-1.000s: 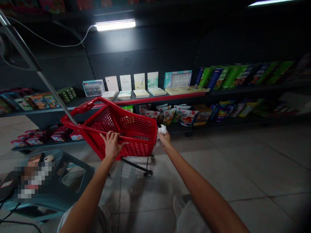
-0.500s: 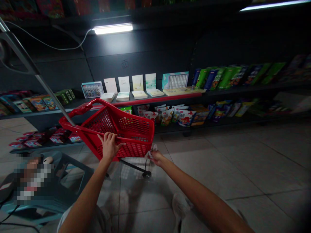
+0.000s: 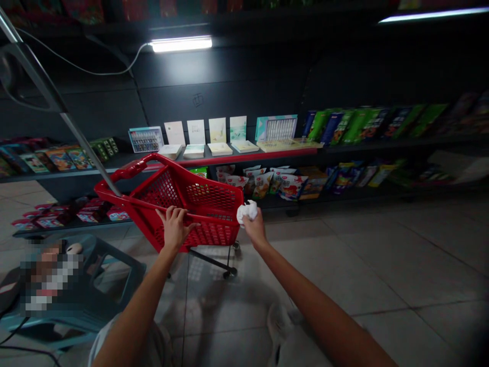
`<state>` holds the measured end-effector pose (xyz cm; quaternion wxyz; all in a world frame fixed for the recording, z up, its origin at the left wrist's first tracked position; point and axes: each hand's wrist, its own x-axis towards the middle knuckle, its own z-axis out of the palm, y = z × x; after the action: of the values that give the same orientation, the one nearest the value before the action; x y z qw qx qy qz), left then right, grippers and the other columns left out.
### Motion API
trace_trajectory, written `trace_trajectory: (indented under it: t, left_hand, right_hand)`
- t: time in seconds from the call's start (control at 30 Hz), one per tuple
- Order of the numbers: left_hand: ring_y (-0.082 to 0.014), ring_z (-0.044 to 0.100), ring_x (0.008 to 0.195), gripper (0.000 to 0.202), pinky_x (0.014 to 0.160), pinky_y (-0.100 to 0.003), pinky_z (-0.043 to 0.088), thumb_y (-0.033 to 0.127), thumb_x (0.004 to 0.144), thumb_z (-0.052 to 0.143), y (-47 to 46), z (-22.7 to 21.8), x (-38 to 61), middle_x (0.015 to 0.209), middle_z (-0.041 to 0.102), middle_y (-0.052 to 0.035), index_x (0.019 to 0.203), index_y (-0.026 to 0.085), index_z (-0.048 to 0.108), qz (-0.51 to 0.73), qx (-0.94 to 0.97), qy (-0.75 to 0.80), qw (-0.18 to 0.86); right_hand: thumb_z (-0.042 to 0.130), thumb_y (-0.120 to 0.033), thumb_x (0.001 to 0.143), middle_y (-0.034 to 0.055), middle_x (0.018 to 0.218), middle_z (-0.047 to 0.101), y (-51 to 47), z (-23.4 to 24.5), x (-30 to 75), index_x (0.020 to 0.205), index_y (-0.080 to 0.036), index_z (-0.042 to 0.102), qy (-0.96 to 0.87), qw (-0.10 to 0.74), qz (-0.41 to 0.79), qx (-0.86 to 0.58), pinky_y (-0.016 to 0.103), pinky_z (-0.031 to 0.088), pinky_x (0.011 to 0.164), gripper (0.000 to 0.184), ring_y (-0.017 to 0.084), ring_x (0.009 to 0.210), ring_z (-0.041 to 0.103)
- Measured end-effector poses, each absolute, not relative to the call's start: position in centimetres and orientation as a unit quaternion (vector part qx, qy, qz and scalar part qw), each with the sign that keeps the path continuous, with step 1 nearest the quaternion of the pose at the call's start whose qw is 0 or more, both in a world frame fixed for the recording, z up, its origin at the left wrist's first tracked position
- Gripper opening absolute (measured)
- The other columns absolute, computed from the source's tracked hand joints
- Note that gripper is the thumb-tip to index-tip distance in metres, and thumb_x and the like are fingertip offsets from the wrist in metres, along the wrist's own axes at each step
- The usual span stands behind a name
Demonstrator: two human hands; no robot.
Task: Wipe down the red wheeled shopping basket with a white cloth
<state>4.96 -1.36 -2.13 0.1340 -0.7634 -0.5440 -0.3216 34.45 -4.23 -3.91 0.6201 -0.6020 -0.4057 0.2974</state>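
Observation:
A red plastic shopping cart (image 3: pixel 212 232) stands in front of me, its handle towards the left. My left hand (image 3: pixel 174 228) grips the near top rim, the fingers over the edge and the thumb spread along the outer side. At the cart's right end, my right hand (image 3: pixel 256 228) is closed around a crumpled white cloth or tissue (image 3: pixel 246 211). The cloth is against or very close to the upper corner; actual contact is hard to tell. Inside the basket I see only bare red mesh walls.
Behind the cart runs a dark shelf with upright booklets (image 3: pixel 196 132), a boxed pen set (image 3: pixel 277 127) and snack bags (image 3: pixel 292 187). A grey-blue stool (image 3: pixel 130 265) with blurred items is at left. A metal pole (image 3: pixel 82 137) slants past the cart handle.
My right hand has risen with the white cloth from the lower part of the cart's right end to its top corner. My left hand keeps its place on the rim.

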Motion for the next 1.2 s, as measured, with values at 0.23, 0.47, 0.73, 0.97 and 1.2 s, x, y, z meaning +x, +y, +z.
trace_trajectory:
  t: [0.23,0.47,0.73,0.97,1.2]
  left_hand:
    - [-0.0378,0.048,0.137,0.039,0.128,-0.071,-0.005,0.043,0.085,0.076,-1.6,-2.0,4.2,0.123,0.072,-0.0127,0.119,0.025,0.070,-0.315,-0.768,-0.541,0.135]
    - [-0.0388,0.039,0.147,0.043,0.128,-0.069,-0.009,0.048,0.087,0.071,-2.3,-1.2,3.3,0.132,0.068,-0.0126,0.124,0.026,0.070,-0.310,-0.778,-0.535,0.110]
    - [-0.0377,-0.010,0.164,0.078,0.129,-0.068,0.004,0.056,0.101,0.043,-3.7,-1.6,4.3,0.178,-0.001,-0.0169,0.167,0.018,0.025,-0.377,-0.709,-0.596,-0.013]
    - [-0.0429,-0.010,0.162,0.122,0.128,-0.064,0.022,0.060,0.089,0.065,-4.0,-4.2,7.0,0.171,-0.017,-0.0320,0.164,0.012,-0.018,-0.482,-0.559,-0.667,-0.106]
    - [-0.0395,-0.008,0.163,0.116,0.130,-0.062,0.018,0.034,0.087,0.063,-3.8,-4.4,5.0,0.174,-0.003,-0.0293,0.163,0.017,-0.022,-0.488,-0.573,-0.656,-0.057]
  right_hand:
    - [0.049,-0.006,0.083,0.0147,0.132,0.062,-7.9,-1.7,32.8,0.132,-0.016,0.062,-0.727,0.390,0.042,-0.563,0.038,0.043,0.114,0.052,0.028,0.128,0.054]
    - [0.051,-0.007,0.083,0.0117,0.133,0.063,-8.8,-1.4,32.7,0.137,-0.018,0.060,-0.766,0.345,0.021,-0.541,0.035,0.044,0.109,0.055,0.026,0.126,0.055]
    - [0.057,-0.020,0.090,0.0091,0.116,0.070,-9.3,-0.2,31.8,0.123,-0.021,0.064,-0.757,0.296,0.036,-0.581,0.030,0.046,0.087,0.034,0.024,0.104,0.066]
    - [0.061,-0.028,0.091,0.0046,0.105,0.074,-9.7,0.5,29.7,0.107,-0.023,0.063,-0.785,0.261,0.062,-0.558,0.028,0.041,0.076,0.017,0.021,0.097,0.069]
    - [0.066,-0.032,0.090,0.0079,0.098,0.072,-10.1,1.4,28.8,0.100,-0.021,0.065,-0.842,0.218,0.028,-0.492,0.032,0.042,0.088,0.015,0.024,0.101,0.060]
